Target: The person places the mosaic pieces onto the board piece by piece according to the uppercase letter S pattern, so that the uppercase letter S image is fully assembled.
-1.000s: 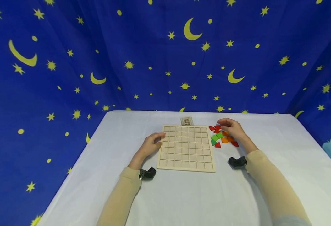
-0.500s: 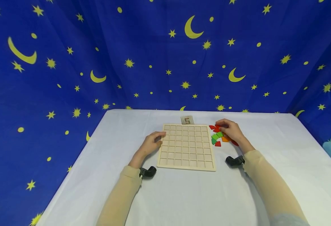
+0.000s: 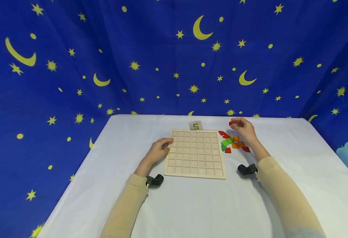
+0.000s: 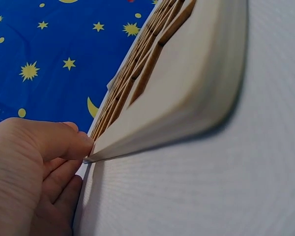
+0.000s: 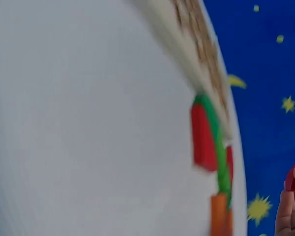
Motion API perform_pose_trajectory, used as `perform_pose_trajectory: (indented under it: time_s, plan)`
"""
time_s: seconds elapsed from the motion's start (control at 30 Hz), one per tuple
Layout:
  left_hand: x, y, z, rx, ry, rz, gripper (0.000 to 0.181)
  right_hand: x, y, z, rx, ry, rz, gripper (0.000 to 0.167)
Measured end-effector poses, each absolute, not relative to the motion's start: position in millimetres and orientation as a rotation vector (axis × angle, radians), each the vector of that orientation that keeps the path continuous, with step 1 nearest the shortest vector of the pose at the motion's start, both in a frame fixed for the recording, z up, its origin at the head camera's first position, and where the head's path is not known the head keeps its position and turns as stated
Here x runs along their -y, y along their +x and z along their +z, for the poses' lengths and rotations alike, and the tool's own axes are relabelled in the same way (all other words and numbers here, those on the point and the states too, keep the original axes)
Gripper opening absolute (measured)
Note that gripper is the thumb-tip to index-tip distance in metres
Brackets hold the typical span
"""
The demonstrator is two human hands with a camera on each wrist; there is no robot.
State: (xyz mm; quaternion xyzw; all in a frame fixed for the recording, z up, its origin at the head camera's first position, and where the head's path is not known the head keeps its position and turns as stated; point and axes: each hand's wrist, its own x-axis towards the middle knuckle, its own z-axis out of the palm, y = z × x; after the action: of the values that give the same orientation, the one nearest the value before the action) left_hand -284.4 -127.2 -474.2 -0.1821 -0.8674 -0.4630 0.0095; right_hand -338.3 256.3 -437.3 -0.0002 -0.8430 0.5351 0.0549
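A square wooden grid board (image 3: 195, 176) lies on the white table, its cells showing no pieces. At its left edge is my left hand (image 3: 155, 153); in the left wrist view the thumb and fingers (image 4: 64, 142) pinch the board's rim (image 4: 187, 105). Raised beyond the loose pieces, my right hand (image 3: 245, 130) pinches a small red piece (image 3: 230, 123) between thumb and fingertips. The right wrist view shows that red piece (image 5: 291, 178) at its right border, with most of the hand cut off.
Right of the board lie green pieces (image 3: 227, 141), orange pieces (image 3: 235, 145) and several red pieces (image 3: 228, 150). Behind the board is a small card (image 3: 196, 125) with a gridded S-like figure. A blue star-patterned curtain (image 3: 162, 49) hangs behind the table.
My right hand reached down among the pieces, then lifted away toward the back with a red piece in its fingertips. My left hand has stayed at the board's edge.
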Motion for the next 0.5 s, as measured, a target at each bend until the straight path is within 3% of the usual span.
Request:
perform_pose_trajectory:
  time_s: [0.23,0.5]
  plan:
    - [128.6,-285.6,-470.5,2.710,-0.568,-1.431,0.043,-225.0,-327.3,-415.5,2.557,0.155,1.741,0.039]
    - [128.0,-284.3,-473.3,2.704,-0.575,-1.411,0.043,-175.1,-315.0,-415.1,2.474,0.270,1.914,0.036]
